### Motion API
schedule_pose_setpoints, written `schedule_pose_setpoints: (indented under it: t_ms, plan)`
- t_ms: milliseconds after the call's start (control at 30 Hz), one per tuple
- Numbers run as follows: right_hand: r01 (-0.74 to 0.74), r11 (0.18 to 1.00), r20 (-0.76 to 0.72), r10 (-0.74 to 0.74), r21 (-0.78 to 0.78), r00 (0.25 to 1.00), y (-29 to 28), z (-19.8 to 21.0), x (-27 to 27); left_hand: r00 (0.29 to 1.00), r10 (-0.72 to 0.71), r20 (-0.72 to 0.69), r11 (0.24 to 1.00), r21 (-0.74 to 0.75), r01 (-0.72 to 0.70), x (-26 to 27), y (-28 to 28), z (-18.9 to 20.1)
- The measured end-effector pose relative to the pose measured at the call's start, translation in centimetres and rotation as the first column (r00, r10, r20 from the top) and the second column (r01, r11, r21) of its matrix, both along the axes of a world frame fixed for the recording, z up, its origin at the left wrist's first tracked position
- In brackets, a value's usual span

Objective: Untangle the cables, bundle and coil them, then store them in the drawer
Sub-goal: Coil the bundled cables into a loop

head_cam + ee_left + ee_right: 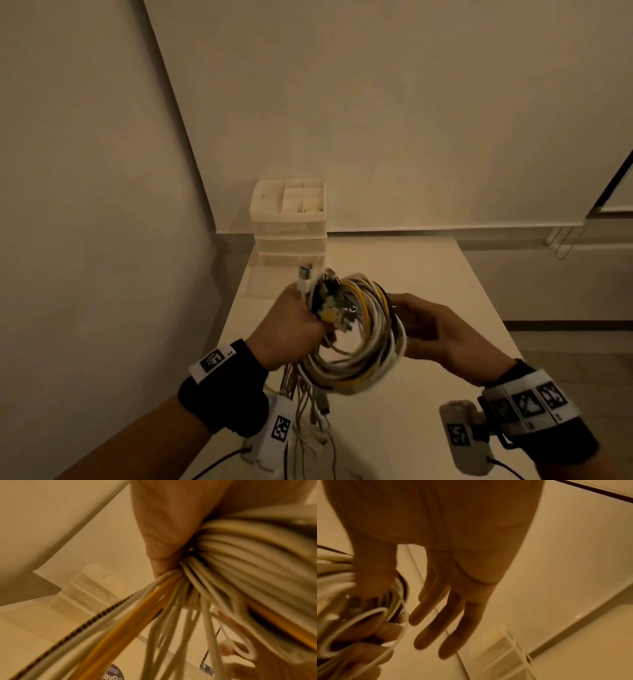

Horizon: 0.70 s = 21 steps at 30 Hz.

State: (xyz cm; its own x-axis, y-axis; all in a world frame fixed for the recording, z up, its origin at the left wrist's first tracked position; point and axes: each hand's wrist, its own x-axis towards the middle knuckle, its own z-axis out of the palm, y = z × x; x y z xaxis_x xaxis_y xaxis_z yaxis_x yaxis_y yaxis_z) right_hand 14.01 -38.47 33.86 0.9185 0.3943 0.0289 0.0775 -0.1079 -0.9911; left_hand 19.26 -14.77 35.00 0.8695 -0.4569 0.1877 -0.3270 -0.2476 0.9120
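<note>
So you've got the whole cable coil [359,335] up in the air over the table [428,274], between both hands. Your left hand [294,329] is fisted tight around one side of it, right where the plugs [308,277] bunch up and stick out the top. I'd guess that's so the ends don't slip and the loops stay put. A bunch of loose tails [308,404] hang down below that fist toward the table, so the coiling doesn't look finished yet.

Your right hand [435,329] is on the far side of the coil with fingers [435,622] spread and mostly straight, thumb up against the loops. It looks more like steadying or shaping the ring than gripping it, which makes sense if the left is the anchor.

The drawer unit [289,226] sits at the back left corner of the table, well apart from the coil. Something flat lies on the table in front of it, maybe a pulled drawer, but I can't tell for sure.

Watch those dangling tails, they'll probably snag when you go to stuff it in.
</note>
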Motion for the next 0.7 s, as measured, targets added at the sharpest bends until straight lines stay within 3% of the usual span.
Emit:
schedule_pose_setpoints:
  t_ms: [133,267,333,367,433,467,500,633,700]
  plan:
    - [0.127,0.971,-0.114,-0.105,0.203,0.988,1.6,-2.4,-0.2,0.974,0.196,-0.115,0.977,-0.064,-0.204,0.6,-0.7,-0.3]
    - [0.112,0.988,-0.061,-0.105,0.108,0.993,4.1,-3.4,-0.3,0.935,0.311,-0.17,0.927,-0.16,-0.338,0.4,-2.4,-1.1]
    - [0.185,0.964,-0.054,-0.178,0.191,0.983,4.6,-3.9,0.1,0.926,0.329,-0.184,0.906,-0.217,-0.364,0.2,-3.1,-0.9]
    - [0.258,0.916,-0.066,-0.25,0.307,0.966,4.4,-4.2,0.6,0.924,0.329,-0.193,0.896,-0.246,-0.37,0.2,-3.3,-0.6]
    - [0.392,0.69,-0.239,-0.312,0.609,0.92,4.1,-4.3,1.2,0.911,0.354,-0.21,0.867,-0.291,-0.404,0.3,-3.4,-0.2]
    - [0.433,0.59,-0.313,-0.299,0.681,0.901,4.0,-4.5,1.5,0.9,0.377,-0.217,0.849,-0.307,-0.43,0.5,-3.4,-0.1]
    - [0.431,0.57,-0.333,-0.275,0.699,0.902,4.2,-4.5,1.6,0.888,0.403,-0.222,0.829,-0.321,-0.457,0.7,-3.3,-0.1]
    - [0.222,0.838,-0.266,-0.097,0.499,0.959,7.2,-4.8,1.5,0.864,0.419,-0.279,0.77,-0.396,-0.501,0.7,-4.0,0.2]
    - [0.215,0.863,-0.25,-0.107,0.457,0.962,8.4,-4.8,1.8,0.87,0.4,-0.287,0.764,-0.42,-0.49,0.3,-4.5,0.5]
